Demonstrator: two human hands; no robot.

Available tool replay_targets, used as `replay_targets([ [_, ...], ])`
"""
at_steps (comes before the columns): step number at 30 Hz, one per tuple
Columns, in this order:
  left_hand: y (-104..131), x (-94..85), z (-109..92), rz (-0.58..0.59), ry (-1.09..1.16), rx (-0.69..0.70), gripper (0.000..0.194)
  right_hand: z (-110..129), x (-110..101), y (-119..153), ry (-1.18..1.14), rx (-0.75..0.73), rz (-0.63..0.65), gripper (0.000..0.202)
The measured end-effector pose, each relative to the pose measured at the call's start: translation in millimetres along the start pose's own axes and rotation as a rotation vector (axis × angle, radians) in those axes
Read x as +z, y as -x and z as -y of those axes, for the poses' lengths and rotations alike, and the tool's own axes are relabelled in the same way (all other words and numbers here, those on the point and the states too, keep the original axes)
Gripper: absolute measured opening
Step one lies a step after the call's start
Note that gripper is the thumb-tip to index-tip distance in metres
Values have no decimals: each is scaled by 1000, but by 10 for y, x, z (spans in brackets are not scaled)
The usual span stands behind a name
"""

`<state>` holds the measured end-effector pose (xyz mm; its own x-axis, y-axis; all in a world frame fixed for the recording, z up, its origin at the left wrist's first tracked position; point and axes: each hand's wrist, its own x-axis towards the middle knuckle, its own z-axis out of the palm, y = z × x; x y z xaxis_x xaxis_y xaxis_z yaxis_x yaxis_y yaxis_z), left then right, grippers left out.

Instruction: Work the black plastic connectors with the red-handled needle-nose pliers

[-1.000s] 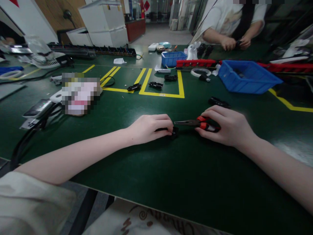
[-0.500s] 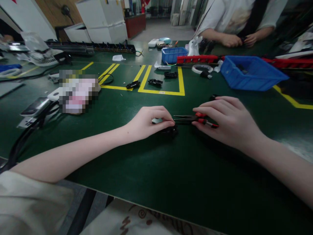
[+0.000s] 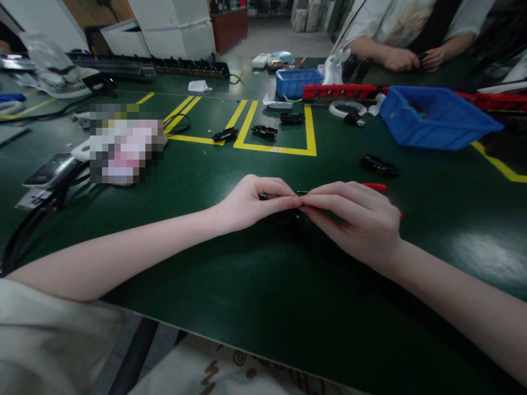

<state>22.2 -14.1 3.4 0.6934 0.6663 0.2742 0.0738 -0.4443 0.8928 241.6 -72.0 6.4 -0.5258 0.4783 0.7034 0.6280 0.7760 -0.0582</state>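
Observation:
My left hand (image 3: 259, 203) is closed in a pinch, and its fingertips meet those of my right hand (image 3: 358, 219). The right thumb and fingers are also pinched together; whatever small thing lies between the fingertips is hidden. Just under the left fingers is a dark part (image 3: 288, 219), mostly covered, and I cannot tell whether it is held. Behind the right hand show the red handle (image 3: 374, 187) and thin metal tip of a pair of pliers. Most of the pliers is hidden. A black part (image 3: 379, 164) lies on the table beyond the right hand.
Several black parts (image 3: 264, 131) lie by the yellow tape lines. A large blue bin (image 3: 440, 123) stands at right, a smaller blue bin (image 3: 294, 82) farther back. At left are a blurred-out object (image 3: 127, 151) and black cables. A co-worker's hands (image 3: 415, 59) are across the table.
The pliers have left my right fingers and are now behind that hand. My right hand has moved left, its fingertips closing up against my left ones. The view has shifted slightly.

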Motion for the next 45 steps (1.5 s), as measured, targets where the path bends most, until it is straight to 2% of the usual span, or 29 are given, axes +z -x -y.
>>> replay_targets([
  [4,30,23,-10,26,-127,141,17,28,-58,7,-117,58,39,17],
  [7,60,49,-6,70,-262,200,35,-22,-78,38,-102,31,114,12],
  [9,76,61,3,108,-295,188,44,-72,-63,68,-41,5,155,9],
  [13,92,59,23,140,-305,147,43,-121,-9,104,34,-42,215,6],
  [17,92,44,24,161,-304,104,38,-97,15,99,63,-43,204,6],
  [21,105,48,1,161,-290,71,44,-87,15,94,64,-50,213,6],
  [26,131,54,-12,144,-419,25,44,-87,16,109,41,-47,237,6],
  [33,115,33,7,181,-386,73,33,-55,17,98,-3,-27,190,8],
  [38,111,28,-1,193,-354,69,32,-51,13,75,12,-33,213,7],
  [45,116,24,21,192,-330,108,26,-50,-75,14,70,-120,299,10],
])
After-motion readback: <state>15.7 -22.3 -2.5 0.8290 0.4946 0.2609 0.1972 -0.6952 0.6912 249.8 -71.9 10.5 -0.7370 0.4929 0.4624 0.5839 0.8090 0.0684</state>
